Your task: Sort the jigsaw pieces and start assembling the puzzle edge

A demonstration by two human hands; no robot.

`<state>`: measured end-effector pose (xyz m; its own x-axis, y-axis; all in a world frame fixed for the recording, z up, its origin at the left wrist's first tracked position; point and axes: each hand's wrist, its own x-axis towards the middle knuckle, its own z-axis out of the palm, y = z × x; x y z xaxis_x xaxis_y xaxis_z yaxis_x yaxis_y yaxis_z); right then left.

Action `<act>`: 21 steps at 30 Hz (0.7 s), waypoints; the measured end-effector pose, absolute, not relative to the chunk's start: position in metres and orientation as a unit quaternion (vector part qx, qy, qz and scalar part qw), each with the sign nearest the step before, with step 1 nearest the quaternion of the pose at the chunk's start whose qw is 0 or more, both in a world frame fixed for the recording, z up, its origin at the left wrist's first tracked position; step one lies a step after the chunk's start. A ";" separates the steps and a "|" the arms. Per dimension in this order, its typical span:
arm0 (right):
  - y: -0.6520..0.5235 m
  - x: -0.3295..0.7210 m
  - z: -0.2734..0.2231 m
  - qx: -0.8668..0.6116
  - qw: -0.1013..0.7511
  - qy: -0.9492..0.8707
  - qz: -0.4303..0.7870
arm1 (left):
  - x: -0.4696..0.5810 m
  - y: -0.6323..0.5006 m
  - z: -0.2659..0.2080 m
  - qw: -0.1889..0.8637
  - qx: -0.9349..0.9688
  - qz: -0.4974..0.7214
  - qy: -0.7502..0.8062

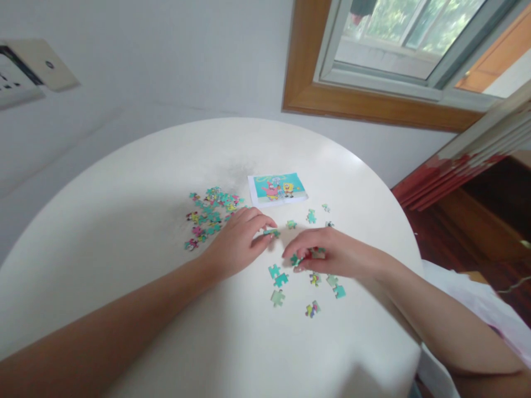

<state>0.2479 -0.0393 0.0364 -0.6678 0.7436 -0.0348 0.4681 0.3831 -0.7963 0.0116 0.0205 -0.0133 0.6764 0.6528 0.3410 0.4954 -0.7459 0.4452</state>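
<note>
My left hand (243, 240) is over the middle of the table, thumb and index finger closed around a green puzzle piece (272, 234). To its right, my right hand (327, 250) holds a teal puzzle piece (295, 260) between thumb and fingers. More pieces lie partly hidden under that hand. Two joined-looking teal pieces (278, 276) and a pale green piece (277, 298) lie in front of it. Left of my left hand spreads a heap of mixed pieces (211, 215). Behind both hands lies a picture card (279, 189) with cartoon figures on teal.
The round white table (124, 182) reaches to the wall. Loose pieces lie at the right, among them a teal one (311, 216) and a yellow-purple one (312, 309). A wood-framed window (373, 108), a red curtain (448, 179) and a wall socket (19, 77) surround it.
</note>
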 end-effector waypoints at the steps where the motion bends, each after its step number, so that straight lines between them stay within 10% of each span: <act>1: -0.037 0.248 0.035 -0.385 0.196 -0.811 0.395 | 0.012 0.020 -0.013 0.158 0.902 0.245 0.318; 21: -0.013 0.223 -0.004 -0.490 0.296 -0.812 0.116 | 0.012 0.018 -0.014 0.133 0.905 0.248 0.319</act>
